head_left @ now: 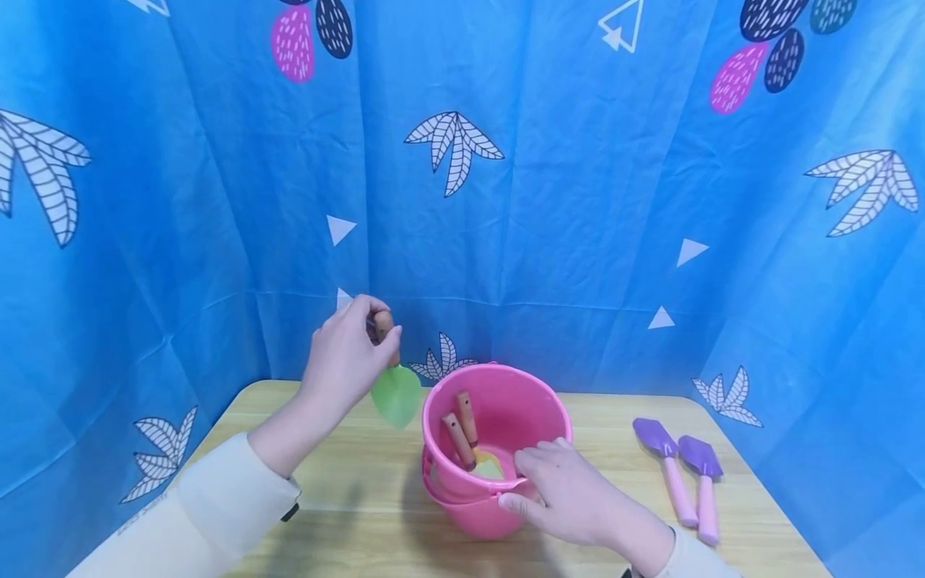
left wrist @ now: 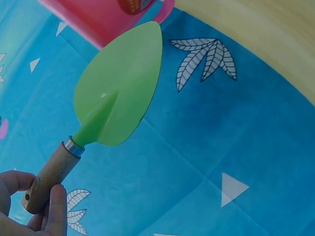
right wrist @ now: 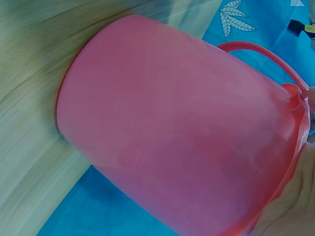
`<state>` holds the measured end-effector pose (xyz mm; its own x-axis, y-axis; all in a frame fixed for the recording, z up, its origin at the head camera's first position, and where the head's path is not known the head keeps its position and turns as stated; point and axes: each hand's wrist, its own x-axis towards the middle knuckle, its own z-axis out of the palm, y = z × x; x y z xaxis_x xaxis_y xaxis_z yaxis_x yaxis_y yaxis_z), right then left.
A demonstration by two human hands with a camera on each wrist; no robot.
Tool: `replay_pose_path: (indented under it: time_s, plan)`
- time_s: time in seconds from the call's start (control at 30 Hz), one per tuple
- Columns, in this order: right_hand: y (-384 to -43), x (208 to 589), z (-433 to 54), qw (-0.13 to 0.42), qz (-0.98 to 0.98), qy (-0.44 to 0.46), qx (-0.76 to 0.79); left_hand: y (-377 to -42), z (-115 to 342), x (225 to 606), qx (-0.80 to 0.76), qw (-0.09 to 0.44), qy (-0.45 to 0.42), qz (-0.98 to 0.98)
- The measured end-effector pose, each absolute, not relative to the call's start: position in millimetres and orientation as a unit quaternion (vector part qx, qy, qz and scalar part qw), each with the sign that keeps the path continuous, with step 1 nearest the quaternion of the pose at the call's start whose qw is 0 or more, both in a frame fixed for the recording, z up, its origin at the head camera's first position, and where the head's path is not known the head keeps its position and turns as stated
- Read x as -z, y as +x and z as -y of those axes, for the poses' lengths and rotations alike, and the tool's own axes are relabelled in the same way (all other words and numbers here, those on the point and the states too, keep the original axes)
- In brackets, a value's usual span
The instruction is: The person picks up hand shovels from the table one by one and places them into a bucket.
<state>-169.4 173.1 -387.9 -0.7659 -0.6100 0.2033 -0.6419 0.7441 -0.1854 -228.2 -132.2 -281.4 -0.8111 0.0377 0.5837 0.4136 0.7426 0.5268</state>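
A green garden trowel (head_left: 397,396) with a wooden handle hangs blade down from my left hand (head_left: 347,353), just left of the pink bucket (head_left: 522,405). In the left wrist view, thumb and fingers pinch the end of that trowel's handle (left wrist: 53,174). My right hand (head_left: 574,491) holds the near right of the bucket's rim, fingers over the edge and thumb outside. Tilted toward me, the bucket shows two wooden handles (head_left: 458,441) inside, with yellow and light green parts at the bottom. The right wrist view shows the bucket's outer wall (right wrist: 167,113) and its handle (right wrist: 261,51).
Two purple-bladed toy shovels (head_left: 677,474) with pink handles lie side by side at the table's right. The light wooden table (head_left: 347,474) is bordered behind and at both sides by a blue patterned curtain (head_left: 448,249).
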Motion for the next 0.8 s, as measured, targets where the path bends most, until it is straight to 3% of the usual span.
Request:
replay_pose_path:
  time_s: [0.8]
  plan:
    - [-169,388,-174,0.065,0.931,0.337,-0.126,-220,110,246,0.368,0.327,-0.149,0.858]
